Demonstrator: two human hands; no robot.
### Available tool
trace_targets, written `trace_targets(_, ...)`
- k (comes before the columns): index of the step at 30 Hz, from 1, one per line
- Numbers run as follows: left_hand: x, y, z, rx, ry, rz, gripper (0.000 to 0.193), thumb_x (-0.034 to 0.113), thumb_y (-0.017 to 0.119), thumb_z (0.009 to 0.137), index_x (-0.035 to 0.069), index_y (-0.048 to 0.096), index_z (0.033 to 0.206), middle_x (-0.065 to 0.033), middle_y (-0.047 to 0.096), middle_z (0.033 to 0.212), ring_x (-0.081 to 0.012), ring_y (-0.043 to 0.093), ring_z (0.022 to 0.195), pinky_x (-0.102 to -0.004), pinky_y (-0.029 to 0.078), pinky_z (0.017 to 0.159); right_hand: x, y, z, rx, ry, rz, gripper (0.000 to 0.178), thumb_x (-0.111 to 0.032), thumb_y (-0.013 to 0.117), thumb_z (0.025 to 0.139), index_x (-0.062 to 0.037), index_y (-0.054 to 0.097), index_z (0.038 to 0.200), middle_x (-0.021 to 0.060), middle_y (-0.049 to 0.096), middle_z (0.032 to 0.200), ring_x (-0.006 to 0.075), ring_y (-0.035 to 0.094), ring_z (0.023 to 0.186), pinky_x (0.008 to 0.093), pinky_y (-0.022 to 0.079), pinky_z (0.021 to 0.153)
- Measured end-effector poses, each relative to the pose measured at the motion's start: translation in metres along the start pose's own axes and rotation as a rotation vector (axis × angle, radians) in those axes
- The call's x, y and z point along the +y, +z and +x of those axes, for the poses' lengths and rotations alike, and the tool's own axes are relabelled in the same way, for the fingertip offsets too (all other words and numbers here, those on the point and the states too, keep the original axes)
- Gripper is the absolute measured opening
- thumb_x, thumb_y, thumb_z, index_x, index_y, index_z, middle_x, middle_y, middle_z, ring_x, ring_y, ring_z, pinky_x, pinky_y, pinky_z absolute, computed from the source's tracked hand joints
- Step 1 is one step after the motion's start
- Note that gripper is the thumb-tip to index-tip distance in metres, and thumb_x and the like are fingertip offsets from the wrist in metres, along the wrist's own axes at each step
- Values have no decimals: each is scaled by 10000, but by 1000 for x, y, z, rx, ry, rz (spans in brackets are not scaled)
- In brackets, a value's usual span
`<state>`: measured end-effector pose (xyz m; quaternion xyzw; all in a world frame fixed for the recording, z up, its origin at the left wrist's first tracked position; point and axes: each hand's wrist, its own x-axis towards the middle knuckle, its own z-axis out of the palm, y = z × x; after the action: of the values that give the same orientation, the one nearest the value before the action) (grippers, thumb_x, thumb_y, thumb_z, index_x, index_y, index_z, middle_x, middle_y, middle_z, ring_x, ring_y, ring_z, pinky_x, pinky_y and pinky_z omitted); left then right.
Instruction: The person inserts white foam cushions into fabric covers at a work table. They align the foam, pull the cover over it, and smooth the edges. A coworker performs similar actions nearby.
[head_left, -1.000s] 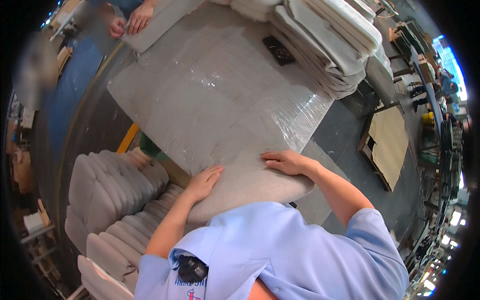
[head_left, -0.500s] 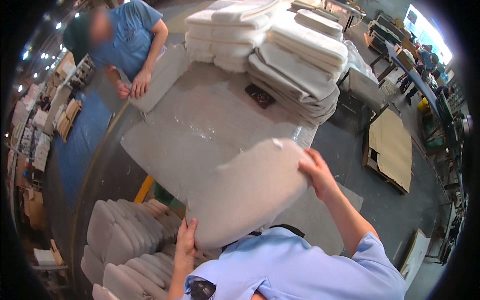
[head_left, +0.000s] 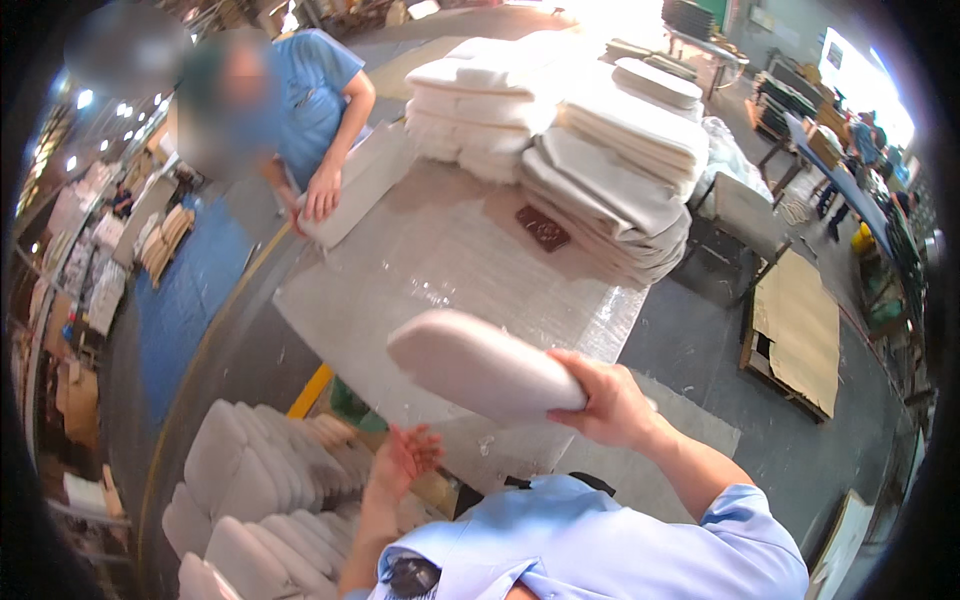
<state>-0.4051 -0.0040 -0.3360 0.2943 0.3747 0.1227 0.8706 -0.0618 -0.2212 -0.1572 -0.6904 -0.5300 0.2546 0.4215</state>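
A pale grey fabric-covered cushion (head_left: 478, 368) is tilted on its side above the near part of the table (head_left: 420, 245), showing its narrow edge. My right hand (head_left: 612, 402) grips it by its right end, thumb on one face and fingers on the other. Apart from the cushion, below and to the left of it, my left hand (head_left: 410, 456) is open with its fingers spread. Near that hand, several similar grey cushions (head_left: 262, 455) stand packed in rows at the lower left.
Across the table, a co-worker (head_left: 315, 110) in a blue shirt handles another pale cushion (head_left: 365, 190). Stacked white pads (head_left: 475, 105) and folded grey covers (head_left: 610, 205) occupy the far side, beside a dark red flat item (head_left: 543, 228). A cardboard-topped pallet (head_left: 797, 325) lies on the floor at right.
My left hand has let go of the cushion. My right hand has turned the cushion from broad face to edge-on. The co-worker appears farther right in view.
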Motion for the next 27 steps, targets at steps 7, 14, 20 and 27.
trace_targets(7, 48, -2, 61, -153, -456, 683, 834, 748, 517, 1024, 20, 670, 1402, -124, 715, 1279, -249, 680, 1106, -438, 542, 973, 15, 76, -19, -375, -380, -446, 745, -82, 776, 781, -137, 573, 1495, 90, 677, 1367, 296, 683, 1211, 442, 537, 1035)
trace_targets(14, -1, 14, 106, -175, -493, 1249, 416, 463, 781, 978, 50, 735, 983, -20, 693, 845, -156, 642, 708, -329, 537, 629, 39, 98, -15, -792, -386, -269, 668, -158, 765, 870, -164, 584, 1513, 93, 645, 1460, 316, 636, 1302, 478, 507, 1061)
trace_targets(20, -35, 71, 95, -33, -44, 1837, 308, 326, 796, 931, 38, 737, 1024, -146, 736, 981, -371, 707, 925, -482, 571, 814, 111, 59, 77, -664, 413, -342, 464, -193, 678, 999, -129, 657, 1458, 143, 753, 1282, 383, 698, 1195, 474, 561, 1006)
trace_targets(27, -64, 81, 93, 83, 393, 1818, 342, 315, 820, 897, 55, 723, 1096, -184, 645, 1163, -400, 635, 1136, -518, 527, 954, 184, 101, 74, -711, 296, -740, 562, -108, 815, 807, -81, 711, 1359, 240, 641, 1382, 403, 667, 1273, 511, 587, 990)
